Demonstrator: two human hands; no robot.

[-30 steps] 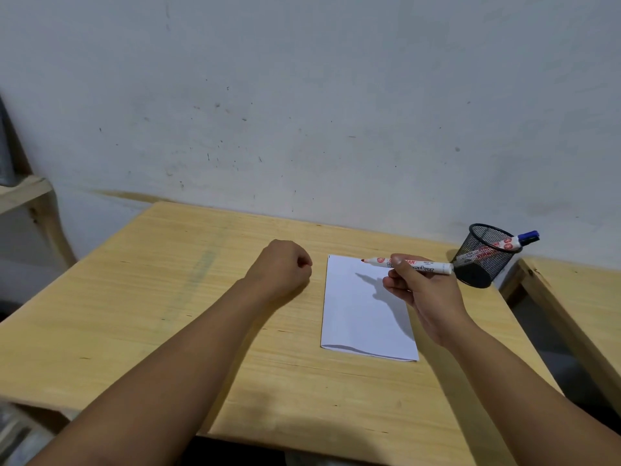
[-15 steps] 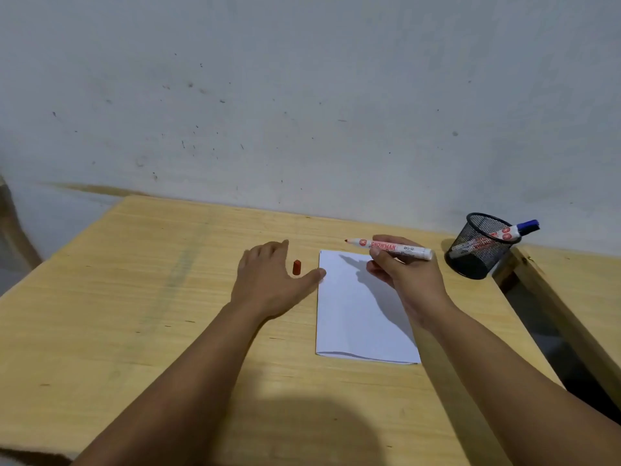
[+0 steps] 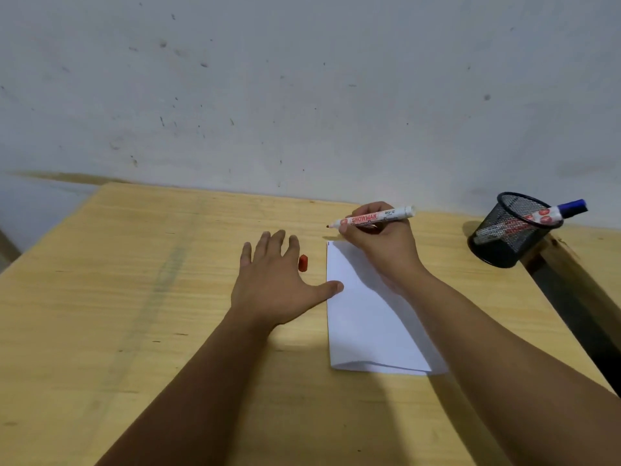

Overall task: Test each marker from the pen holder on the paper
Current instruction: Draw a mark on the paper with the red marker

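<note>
A folded white paper (image 3: 366, 327) lies on the wooden table (image 3: 134, 297). My right hand (image 3: 379, 250) grips an uncapped red marker (image 3: 373, 217) over the paper's far edge, tip pointing left just above the far left corner. Flat on the table lies my left hand (image 3: 272, 284), fingers spread, thumb touching the paper's left edge. The red cap (image 3: 303, 263) rests on the table between that hand and the paper. A black mesh pen holder (image 3: 510, 230) stands at the right, with a blue-capped marker (image 3: 551, 215) leaning in it.
A grey wall rises directly behind the table. A dark gap and a second wooden surface (image 3: 584, 253) lie to the right of the pen holder. The table's left edge drops off at the far left.
My left hand opened from a fist and left the red cap on the table, then spread flat with its thumb on the paper. My right hand brought the marker tip near the paper's far left corner.
</note>
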